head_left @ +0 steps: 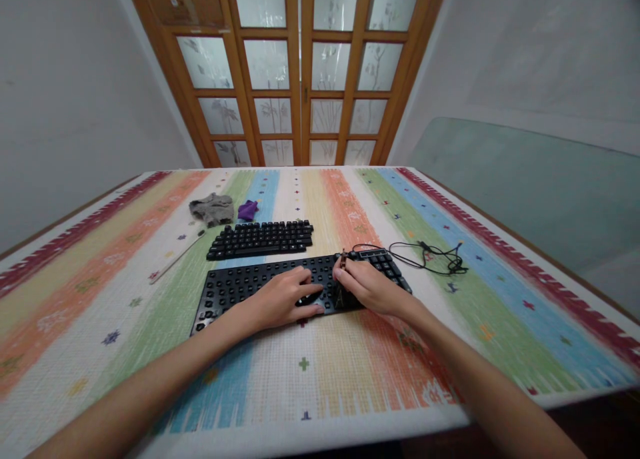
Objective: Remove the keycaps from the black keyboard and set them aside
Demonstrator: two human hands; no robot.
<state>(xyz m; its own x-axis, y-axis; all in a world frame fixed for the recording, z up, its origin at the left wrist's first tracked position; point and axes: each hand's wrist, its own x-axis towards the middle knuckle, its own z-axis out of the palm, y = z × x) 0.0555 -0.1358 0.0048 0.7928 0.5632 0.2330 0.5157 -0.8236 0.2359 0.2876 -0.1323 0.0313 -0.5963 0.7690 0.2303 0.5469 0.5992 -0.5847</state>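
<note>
A black keyboard (280, 276) lies on the table, most of its keycaps off and bare switches showing; caps remain on the number pad at its right. My left hand (283, 298) rests on its middle front, thumb and forefinger apart and stretched along the board, with a dark patch between them that I cannot make out. My right hand (373, 284) is closed in a pinch on a small upright brown-topped tool (343, 260), whose dark lower part stands over the right-centre switches. The tool's exact kind is unclear. Behind the board sits a block of loose black keycaps (260, 238) in rows.
A white toothbrush (177, 256) lies left of the keycaps. Farther back are a crumpled grey cloth (213, 210) and a small purple cloth (248, 210). The keyboard's black cable (440, 258) is loosely coiled at right. A striped tablecloth (305, 386) covers the table.
</note>
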